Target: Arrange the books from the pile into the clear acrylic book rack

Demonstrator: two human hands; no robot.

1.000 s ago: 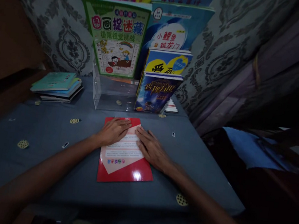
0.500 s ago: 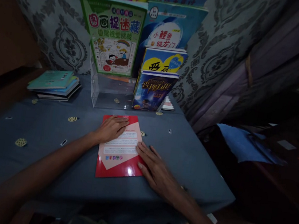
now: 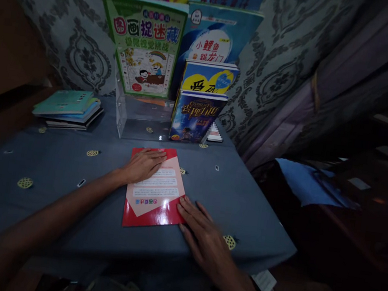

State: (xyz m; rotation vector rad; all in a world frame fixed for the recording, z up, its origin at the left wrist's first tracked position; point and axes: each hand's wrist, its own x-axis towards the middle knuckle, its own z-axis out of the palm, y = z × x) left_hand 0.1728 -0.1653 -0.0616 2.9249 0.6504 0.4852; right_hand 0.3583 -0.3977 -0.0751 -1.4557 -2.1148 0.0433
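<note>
The red book (image 3: 158,191) is lying under the left hand (image 3: 143,165), the right hand (image 3: 204,235) touching its edge, both flat, apart. Even pressure should be preventing slip.

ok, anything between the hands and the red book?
Nothing visible. The left hand lies flat across the upper part of the red book; the right hand's fingertips are at its lower right edge, with no other object between.
</note>
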